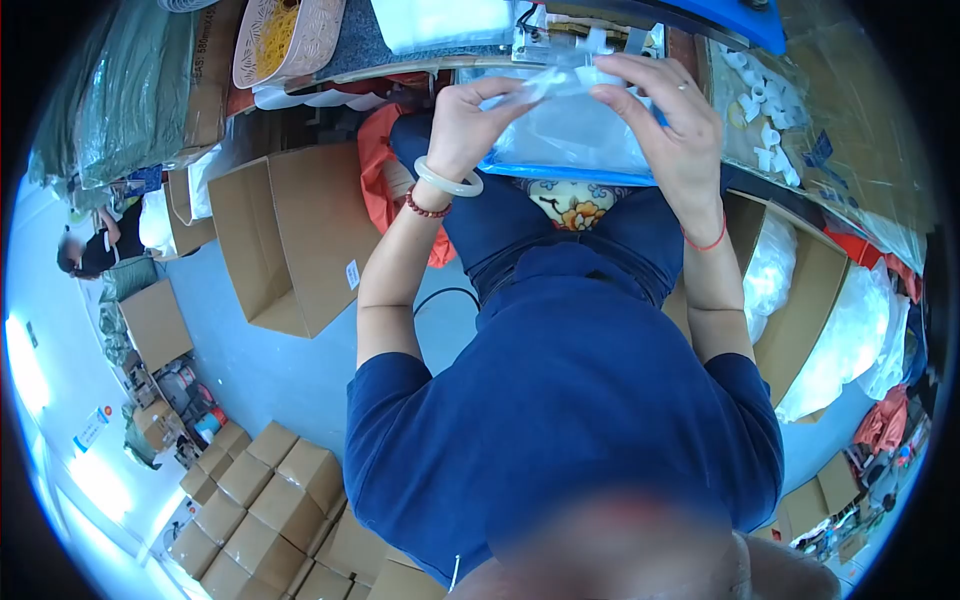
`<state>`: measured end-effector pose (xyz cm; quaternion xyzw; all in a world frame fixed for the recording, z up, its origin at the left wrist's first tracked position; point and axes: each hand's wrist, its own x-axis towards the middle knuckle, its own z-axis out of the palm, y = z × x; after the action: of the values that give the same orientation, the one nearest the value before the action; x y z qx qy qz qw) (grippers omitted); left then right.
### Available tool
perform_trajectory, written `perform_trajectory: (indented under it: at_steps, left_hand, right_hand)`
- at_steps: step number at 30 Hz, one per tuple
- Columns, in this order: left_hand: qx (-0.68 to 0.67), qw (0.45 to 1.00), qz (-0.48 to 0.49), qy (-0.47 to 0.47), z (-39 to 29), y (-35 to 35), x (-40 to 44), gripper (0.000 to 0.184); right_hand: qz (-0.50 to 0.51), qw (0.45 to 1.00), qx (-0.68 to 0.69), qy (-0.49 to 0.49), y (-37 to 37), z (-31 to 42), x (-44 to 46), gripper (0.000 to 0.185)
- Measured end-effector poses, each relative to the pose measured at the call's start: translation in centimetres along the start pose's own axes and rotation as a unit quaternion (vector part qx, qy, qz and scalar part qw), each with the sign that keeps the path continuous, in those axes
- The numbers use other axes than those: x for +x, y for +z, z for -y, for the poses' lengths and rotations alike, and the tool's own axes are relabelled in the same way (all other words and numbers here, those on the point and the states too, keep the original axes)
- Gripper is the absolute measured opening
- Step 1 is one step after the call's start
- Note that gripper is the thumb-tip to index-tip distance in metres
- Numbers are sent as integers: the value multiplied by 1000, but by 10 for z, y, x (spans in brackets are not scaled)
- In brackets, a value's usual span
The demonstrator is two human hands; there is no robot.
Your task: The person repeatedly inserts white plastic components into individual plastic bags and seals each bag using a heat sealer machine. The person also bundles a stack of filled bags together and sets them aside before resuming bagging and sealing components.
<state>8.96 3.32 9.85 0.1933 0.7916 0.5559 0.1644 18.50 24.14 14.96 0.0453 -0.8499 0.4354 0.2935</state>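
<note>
A small clear plastic bag (548,86) is stretched between my two hands above the table's front edge. My left hand (472,125), with a pale bangle at the wrist, pinches its left end. At its right end my right hand (665,105) is closed, thumb and forefinger together beside a white plastic piece (598,76) that is partly hidden. Just below the hands, a blue-edged tray (570,172) holding clear plastic bags lies over my lap. White plastic fittings (768,105) are scattered on the table to the right.
A basket (325,40) of yellow bands stands at the upper left. Open cardboard boxes (295,235) flank me, the right one holding clear plastic (772,265). Stacked cartons (275,490) are at the lower left. Another person (105,245) is at the far left.
</note>
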Motion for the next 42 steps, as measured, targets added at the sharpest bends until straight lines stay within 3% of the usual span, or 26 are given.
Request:
perform_trajectory:
  at_steps: [3, 4, 5, 6, 7, 8, 10, 13, 14, 15, 18, 19, 21, 22, 23, 24, 25, 26, 28, 32, 33, 35, 37, 39, 42]
  left_hand:
    - [-11, 996, 90, 21, -15, 3, -2, 20]
    - [-10, 996, 91, 18, -10, 4, -1, 20]
    - [-56, 984, 166, -16, -1, 4, 2, 20]
    - [-100, 965, 238, -46, 3, 4, 5, 21]
    - [-153, 943, 275, -109, 1, 6, 6, 23]
    - [-152, 944, 275, -104, 3, 10, 9, 23]
    - [-297, 885, 278, -228, 19, 22, 16, 25]
    - [-443, 841, 200, -237, 39, 45, 46, 27]
    - [-462, 820, 245, -232, 36, 47, 57, 26]
    - [-465, 819, 248, -228, 36, 50, 63, 26]
    - [-463, 823, 212, -252, 36, 56, 69, 26]
    - [-431, 853, 188, -225, 39, 57, 65, 27]
    - [-397, 882, 157, -200, 43, 49, 61, 29]
    - [-277, 948, 95, -122, 46, 34, 61, 31]
    - [-148, 988, 32, -40, 49, 19, 62, 34]
    - [-41, 998, -41, 33, 49, 4, 68, 39]
    - [68, 986, -112, 105, 53, -11, 79, 44]
    - [287, 898, -153, 297, 77, -23, 94, 55]
    - [423, 843, -94, 319, 117, -25, 82, 62]
    - [387, 858, -180, 286, 117, -33, 52, 19]
    - [387, 859, -182, 282, 103, -32, 45, 19]
    - [205, 965, -135, 93, 74, -30, 31, 19]
    - [180, 971, -131, 86, 52, -24, 21, 19]
    - [59, 996, -62, 40, 33, -18, 11, 23]
    - [23, 999, -19, 27, 6, -6, -3, 23]
  right_hand:
    - [85, 996, -26, -17, -5, -7, 7, 24]
    - [165, 985, -56, 3, -13, -6, 14, 24]
    - [242, 966, -85, 25, -19, -6, 16, 24]
    - [255, 963, -91, -9, -18, -18, 13, 27]
    - [251, 963, -93, -12, -14, -30, 10, 27]
    - [250, 966, -53, 46, -9, -40, 7, 27]
    - [248, 963, -13, 103, -15, -50, 5, 28]
    - [60, 941, -305, 136, -43, -53, -3, 27]
    - [15, 906, -400, 140, -54, -49, -5, 25]
    - [14, 853, -467, 233, -60, -55, -8, 22]
    - [77, 818, -530, 212, -71, -139, -49, 21]
    - [75, 819, -528, 212, -71, -144, -50, 21]
    - [33, 873, -448, 189, -68, -152, -50, 23]
    - [34, 874, -445, 190, -64, -155, -47, 23]
    - [-28, 891, -423, 163, -62, -158, -43, 25]
    - [-83, 903, -398, 138, -60, -158, -43, 26]
    - [-76, 913, -368, 157, -57, -154, -41, 26]
    - [-77, 914, -366, 155, -55, -153, -42, 26]
    - [-57, 923, -369, 92, -60, -147, -46, 24]
    - [-78, 922, -371, 77, -66, -91, -39, 21]
    - [-73, 923, -370, 75, -56, -71, -40, 21]
    - [-13, 966, -105, 236, -35, -42, -39, 22]
    - [22, 965, 45, 256, -2, -34, -50, 23]
    - [16, 973, 80, 218, 11, -25, -39, 23]
    - [-10, 986, 83, 142, 7, -4, -15, 20]
